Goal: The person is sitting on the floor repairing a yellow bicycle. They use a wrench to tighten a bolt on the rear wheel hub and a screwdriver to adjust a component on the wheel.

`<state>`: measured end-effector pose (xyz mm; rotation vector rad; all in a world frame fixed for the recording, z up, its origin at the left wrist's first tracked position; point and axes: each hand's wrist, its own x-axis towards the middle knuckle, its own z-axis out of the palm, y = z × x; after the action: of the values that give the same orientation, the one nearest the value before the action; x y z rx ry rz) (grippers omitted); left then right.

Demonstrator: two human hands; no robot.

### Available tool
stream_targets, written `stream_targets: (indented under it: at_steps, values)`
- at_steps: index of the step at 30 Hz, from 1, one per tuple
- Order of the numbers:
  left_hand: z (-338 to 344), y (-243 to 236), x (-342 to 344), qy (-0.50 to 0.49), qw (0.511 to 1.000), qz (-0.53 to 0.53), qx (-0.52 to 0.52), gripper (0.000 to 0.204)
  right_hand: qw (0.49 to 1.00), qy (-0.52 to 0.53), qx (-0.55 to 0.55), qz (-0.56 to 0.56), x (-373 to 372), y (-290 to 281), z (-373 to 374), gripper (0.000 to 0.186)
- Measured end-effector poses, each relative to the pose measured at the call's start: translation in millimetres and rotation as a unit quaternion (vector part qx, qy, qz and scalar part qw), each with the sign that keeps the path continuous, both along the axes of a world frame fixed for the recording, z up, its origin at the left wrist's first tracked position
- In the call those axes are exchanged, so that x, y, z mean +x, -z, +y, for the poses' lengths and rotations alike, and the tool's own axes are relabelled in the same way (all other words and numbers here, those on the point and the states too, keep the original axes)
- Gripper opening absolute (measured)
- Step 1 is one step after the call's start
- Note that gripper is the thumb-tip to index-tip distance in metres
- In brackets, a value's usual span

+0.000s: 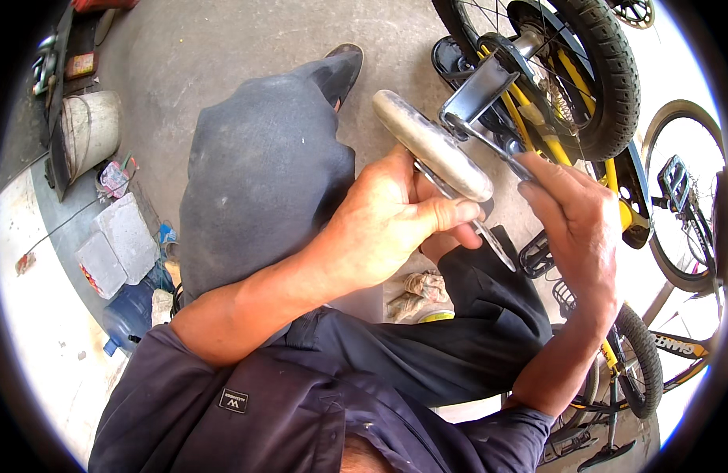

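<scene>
A small pale training wheel (435, 142) with a dark metal bracket (478, 85) is held up in front of my knees. My left hand (379, 217) is closed on it from the near side, and its thumb presses a flat metal bar (490, 243), which looks like a spanner, along the wheel's face. My right hand (573, 213) grips a slim metal spanner (490, 144). Its far end meets the bolt where the bracket joins the wheel; whether it sits fully on the bolt I cannot tell. Both hands are closed.
Beyond the bracket, a yellow and black bicycle with a knobbly tire (616, 79) lies close. More bicycles, one with a thin wheel (655, 142), crowd the right. At left are a whitish bucket (92, 130), pale blocks (127, 236) and a blue water jug (131, 311). Gloves (419, 293) lie between my legs.
</scene>
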<state>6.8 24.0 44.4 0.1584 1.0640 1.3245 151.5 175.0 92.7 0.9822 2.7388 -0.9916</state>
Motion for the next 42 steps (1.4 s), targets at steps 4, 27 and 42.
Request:
stream_targets:
  at_steps: [4,27,42]
  values:
    - [-0.4,-0.6,-1.1,0.012,1.000,0.002,-0.002,0.026,1.000,-0.013,-0.012,-0.003,0.5,22.5,2.4,0.022]
    - [0.2,-3.4,-3.3,0.031,0.999,-0.006,-0.010,0.026,0.992,0.081,0.092,0.023,5.0,1.1,-0.3,0.017]
    - [2.0,-1.1,-0.5,0.024,1.000,-0.005,-0.008,0.028,0.993,0.013,0.102,0.050,1.6,-20.4,-9.1,0.019]
